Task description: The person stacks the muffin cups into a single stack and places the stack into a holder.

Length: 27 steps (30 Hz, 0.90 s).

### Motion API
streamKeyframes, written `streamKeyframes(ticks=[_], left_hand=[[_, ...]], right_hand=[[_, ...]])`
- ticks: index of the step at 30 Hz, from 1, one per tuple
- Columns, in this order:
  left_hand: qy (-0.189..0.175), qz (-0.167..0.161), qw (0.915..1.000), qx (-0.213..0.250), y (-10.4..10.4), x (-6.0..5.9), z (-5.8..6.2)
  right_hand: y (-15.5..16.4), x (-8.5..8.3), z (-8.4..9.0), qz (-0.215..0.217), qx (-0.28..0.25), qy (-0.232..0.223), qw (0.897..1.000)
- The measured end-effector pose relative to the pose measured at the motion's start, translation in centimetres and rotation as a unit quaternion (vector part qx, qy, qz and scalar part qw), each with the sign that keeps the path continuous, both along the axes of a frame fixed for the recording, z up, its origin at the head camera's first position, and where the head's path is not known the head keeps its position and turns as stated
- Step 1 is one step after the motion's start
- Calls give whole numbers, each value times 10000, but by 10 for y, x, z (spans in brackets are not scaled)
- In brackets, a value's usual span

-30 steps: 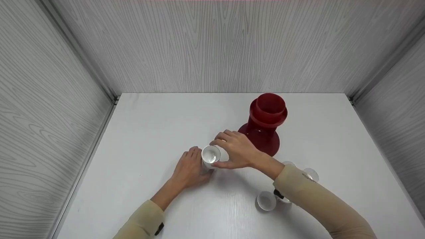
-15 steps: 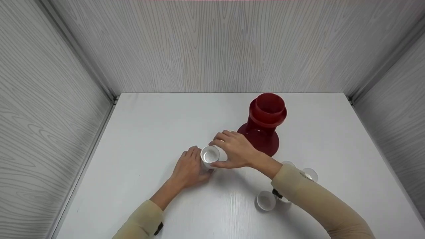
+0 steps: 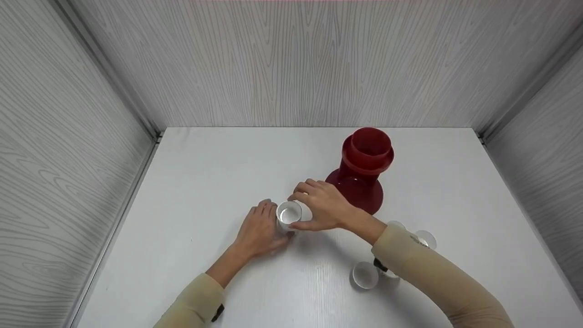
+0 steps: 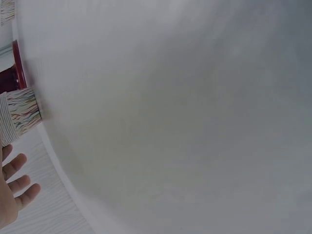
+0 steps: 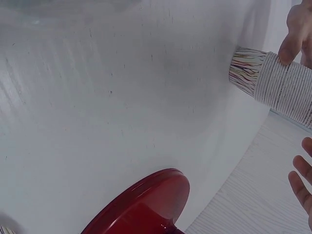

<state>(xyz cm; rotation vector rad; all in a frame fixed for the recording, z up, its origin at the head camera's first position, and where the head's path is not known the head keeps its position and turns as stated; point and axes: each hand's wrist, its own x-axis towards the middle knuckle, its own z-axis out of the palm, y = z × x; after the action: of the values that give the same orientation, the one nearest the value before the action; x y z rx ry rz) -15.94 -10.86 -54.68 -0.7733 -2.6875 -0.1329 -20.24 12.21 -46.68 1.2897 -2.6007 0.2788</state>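
A stack of nested white paper cups (image 3: 283,226) stands upright near the middle of the table, its topmost mouth facing the head camera. Coloured streaks mark the lowest cup (image 5: 245,70) in the right wrist view. My left hand (image 3: 259,232) curves round the left side of the stack, thumb in front, fingers behind. From the right, my right hand (image 3: 325,207) holds it near the top, thumb on the near side and fingers on the far side. In the left wrist view, fingers (image 4: 17,168) show beside the cup (image 4: 24,114).
Behind my right hand stands a red, wide-based piece with a round open top (image 3: 371,146). More white cups, such as one cup (image 3: 365,275) and another cup (image 3: 427,238), stand at the right, partly under my right sleeve. Grey wood-grain panels (image 3: 291,64) enclose the table.
Both hands stay round the cup stack and barely shift. The red piece and the other cups keep their places.
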Motion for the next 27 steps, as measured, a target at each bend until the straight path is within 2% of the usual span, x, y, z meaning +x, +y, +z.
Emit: streamKeyframes(ticks=[9, 20, 27], left_hand=[[22, 13, 9997, 243, 2, -2, 3], [29, 91, 9997, 212, 3, -3, 4], [-165, 145, 9993, 302, 3, -2, 4]], right_hand=[[0, 0, 0, -12, 44, -180, 9998], [0, 0, -1, -39, 36, -254, 9997], [1, -1, 0, -51, 62, -247, 9997]])
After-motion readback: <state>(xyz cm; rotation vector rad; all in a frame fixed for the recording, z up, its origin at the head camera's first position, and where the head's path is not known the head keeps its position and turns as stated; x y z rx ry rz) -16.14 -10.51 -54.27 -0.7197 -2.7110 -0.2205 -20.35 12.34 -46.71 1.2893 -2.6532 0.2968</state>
